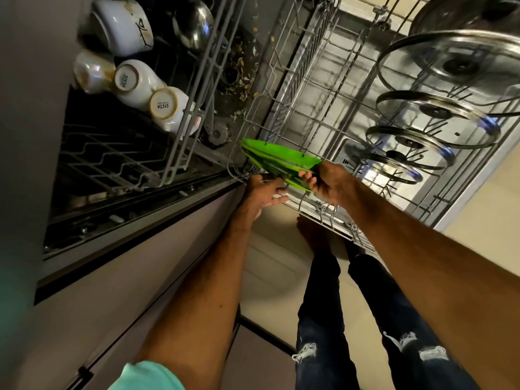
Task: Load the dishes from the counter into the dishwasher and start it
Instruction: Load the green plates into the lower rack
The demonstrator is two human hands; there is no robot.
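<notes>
Right hand (327,181) fingers curled round the edge of the green plates (278,156), thumb on the near side, clamped. Left hand (263,194) fingers stretched out, thumb apart, just under the plates' lower edge; contact unclear. Plates tilted, frame centre, over the near-left corner of the lower rack (309,88). Lids (450,63) stand upper right, cups (135,83) upper left.
</notes>
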